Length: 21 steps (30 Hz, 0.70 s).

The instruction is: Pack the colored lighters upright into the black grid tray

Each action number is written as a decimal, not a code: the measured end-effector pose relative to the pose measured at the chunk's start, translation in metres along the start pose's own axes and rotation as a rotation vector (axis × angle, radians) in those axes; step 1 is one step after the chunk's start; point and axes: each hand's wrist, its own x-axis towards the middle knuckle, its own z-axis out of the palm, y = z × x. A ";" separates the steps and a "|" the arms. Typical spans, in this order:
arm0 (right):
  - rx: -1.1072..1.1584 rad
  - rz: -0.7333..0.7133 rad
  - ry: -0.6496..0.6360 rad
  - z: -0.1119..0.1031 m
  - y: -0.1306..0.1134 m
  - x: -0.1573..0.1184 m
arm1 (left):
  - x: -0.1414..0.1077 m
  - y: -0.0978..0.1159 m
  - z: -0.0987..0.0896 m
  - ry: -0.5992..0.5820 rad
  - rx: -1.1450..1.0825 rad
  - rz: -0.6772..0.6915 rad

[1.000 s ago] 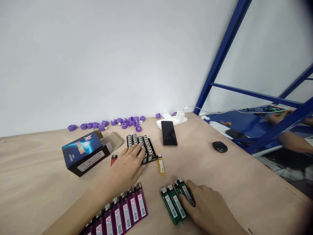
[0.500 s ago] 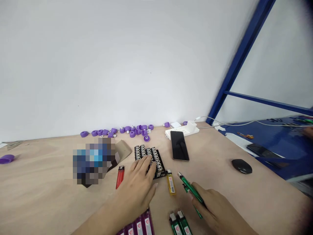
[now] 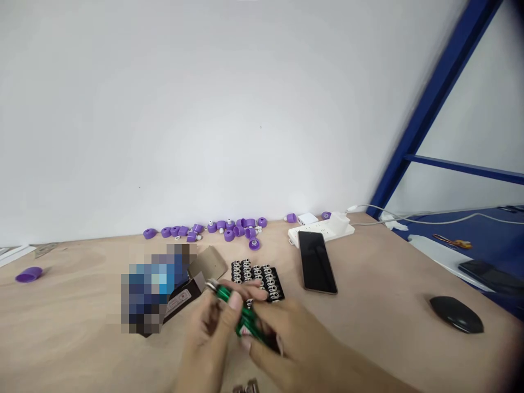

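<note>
Green lighters are between my two hands, above the near part of the table; motion blur hides how many. My left hand is closed on them at the metal-tipped end, thumb on top. Around their lower end, the fingers of my right hand are closed too. Just beyond the hands lies a black tray with rows of metal-topped lighters, partly covered by my fingers. A few blurred metal lighter tops show at the bottom edge.
An opened dark box, partly pixelated, lies left. Several purple caps line the wall, and one purple piece sits far left. To the right are a phone, a white power strip and a black mouse.
My left hand has come back from the tray and now grips the green lighters, which my right hand has carried left. The view has shifted; the red and yellow lighters no longer show.
</note>
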 end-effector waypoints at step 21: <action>0.094 0.128 0.234 -0.050 0.131 0.069 | 0.053 -0.027 0.003 -0.546 1.435 0.507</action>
